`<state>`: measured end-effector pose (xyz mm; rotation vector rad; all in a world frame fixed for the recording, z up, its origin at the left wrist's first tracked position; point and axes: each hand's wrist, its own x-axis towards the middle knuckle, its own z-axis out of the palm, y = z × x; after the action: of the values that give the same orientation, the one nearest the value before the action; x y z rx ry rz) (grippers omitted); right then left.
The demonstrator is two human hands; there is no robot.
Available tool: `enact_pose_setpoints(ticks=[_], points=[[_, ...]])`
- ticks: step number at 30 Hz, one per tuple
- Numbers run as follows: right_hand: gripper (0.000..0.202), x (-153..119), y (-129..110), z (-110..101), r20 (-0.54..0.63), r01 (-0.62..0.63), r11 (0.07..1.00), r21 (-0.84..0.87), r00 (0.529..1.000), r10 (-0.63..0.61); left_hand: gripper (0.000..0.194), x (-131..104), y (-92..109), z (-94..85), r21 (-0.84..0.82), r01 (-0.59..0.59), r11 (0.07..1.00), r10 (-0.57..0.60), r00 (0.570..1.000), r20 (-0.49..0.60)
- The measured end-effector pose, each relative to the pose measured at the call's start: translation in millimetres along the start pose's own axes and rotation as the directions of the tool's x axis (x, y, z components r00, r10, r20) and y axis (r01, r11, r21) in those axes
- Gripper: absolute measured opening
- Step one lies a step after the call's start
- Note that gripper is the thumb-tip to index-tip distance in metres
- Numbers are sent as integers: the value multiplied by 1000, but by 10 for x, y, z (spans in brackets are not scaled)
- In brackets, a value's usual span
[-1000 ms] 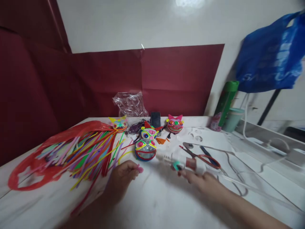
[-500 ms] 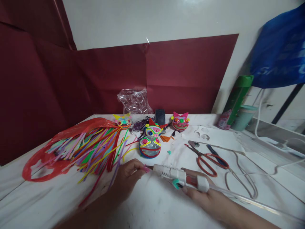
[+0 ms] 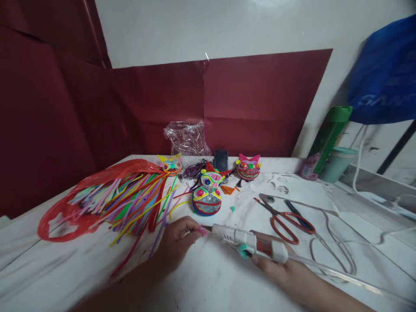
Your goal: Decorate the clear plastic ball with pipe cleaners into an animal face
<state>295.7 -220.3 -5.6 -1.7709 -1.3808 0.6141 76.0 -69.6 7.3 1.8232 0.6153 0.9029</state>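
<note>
My left hand (image 3: 182, 238) pinches a small pink piece (image 3: 203, 231), perhaps foam or felt; its exact kind is too small to tell. A white hot glue gun (image 3: 237, 237) with a teal trigger lies in my right hand (image 3: 276, 264), its fingers wrapped round the handle. The nozzle points left and meets or nearly meets the pink piece. From the gun's back runs a long clear glue stick (image 3: 338, 274). Just beyond my hands sits a round, colourful face ornament (image 3: 207, 201) with a red mouth, and a smaller horned part rests behind it.
Left lie many coloured strips (image 3: 136, 208) on a red plastic bag (image 3: 45, 229). Two more faces, a yellow-eared one (image 3: 171, 166) and a pink-eared one (image 3: 248, 167), stand behind. Red-handled scissors (image 3: 286, 225), a cutter (image 3: 297, 214), a looped cord (image 3: 346, 255) and cut white paper (image 3: 302, 190) lie right.
The whole view has shifted slightly, so things appear a little further right. Both hands keep their hold, with the nozzle still at the pink piece.
</note>
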Motion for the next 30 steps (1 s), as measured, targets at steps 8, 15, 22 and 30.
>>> enact_pose_setpoints(ticks=[8, 15, 22, 30], points=[[47, -26, 39, 22, 4, 3, 1000, 10, 1000, -3, 9, 0, 8, 5, 23, 1, 1000, -1, 1000, 8], [49, -22, -12, 47, -61, 27, 998, -50, 998, -30, 9, -14, 41, 18, -7, 27, 1000, -27, 1000, 5], [41, -18, -29, 22, -49, 54, 997, -50, 997, -56, 8, -14, 27, 17, -12, 32, 999, -32, 999, -5], [39, -19, -86, -8, -57, 60, 998, 15, 997, -59, 9, -20, -6, -1, -27, 29, 999, -29, 1000, 2]])
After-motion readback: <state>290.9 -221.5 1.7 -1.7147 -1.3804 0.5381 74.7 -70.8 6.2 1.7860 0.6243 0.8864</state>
